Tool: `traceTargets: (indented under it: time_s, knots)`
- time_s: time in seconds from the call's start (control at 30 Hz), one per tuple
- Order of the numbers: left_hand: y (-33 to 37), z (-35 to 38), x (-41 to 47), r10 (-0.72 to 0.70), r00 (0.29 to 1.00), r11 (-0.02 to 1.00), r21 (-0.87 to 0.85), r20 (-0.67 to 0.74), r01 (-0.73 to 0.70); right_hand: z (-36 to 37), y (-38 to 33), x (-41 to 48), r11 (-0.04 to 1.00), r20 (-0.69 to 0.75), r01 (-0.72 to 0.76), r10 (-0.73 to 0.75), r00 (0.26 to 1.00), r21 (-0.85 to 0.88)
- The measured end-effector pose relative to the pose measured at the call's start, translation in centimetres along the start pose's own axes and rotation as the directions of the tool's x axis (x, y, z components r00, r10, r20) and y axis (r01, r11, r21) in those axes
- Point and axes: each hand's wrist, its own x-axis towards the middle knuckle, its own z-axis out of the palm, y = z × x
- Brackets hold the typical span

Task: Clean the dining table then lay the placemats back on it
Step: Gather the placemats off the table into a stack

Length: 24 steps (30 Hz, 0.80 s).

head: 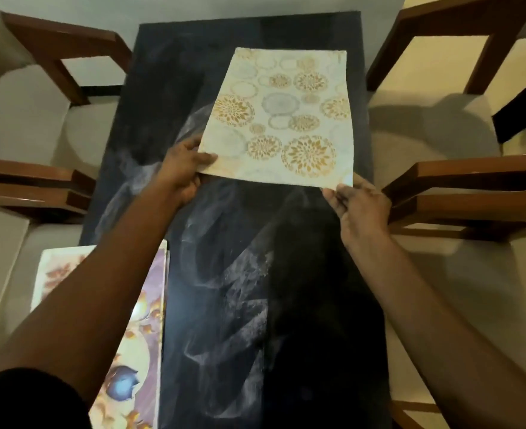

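Head view: a person leans over a dark tabletop [255, 305] and holds a placemat [283, 119] by its two near corners.
Writing: no brand, label or lettering can be read anywhere; the placemat carries only gold flower medallions and grey rings on cream.
Placemat: it lies over the far right part of the tabletop, its far edge near the table's end; whether the near edge touches the surface cannot be told.
Left hand [181, 168]: fingers closed on the near left corner, thumb on top.
Right hand [360, 205]: fingers pinching the near right corner.
Tabletop: streaked with pale, cloudy smears across its middle and near half.
Other placemats [141, 320]: a stack with purple, orange and blue floral print sits at the near left edge, partly hidden by the left forearm.
Surroundings: wooden chairs [459, 193] with pale cushioned seats stand along both long sides, pushed close to the table.
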Motion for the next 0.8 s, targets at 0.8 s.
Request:
traceTargets:
  time_s: [0.8]
  knots:
    - [-20.7,-35.1,-35.2,-0.093,0.928,0.975,-0.222,-0.362,0.011,-8.9,28.9,-30.3,0.852,0.204,-0.084,0.218,0.954,-0.516]
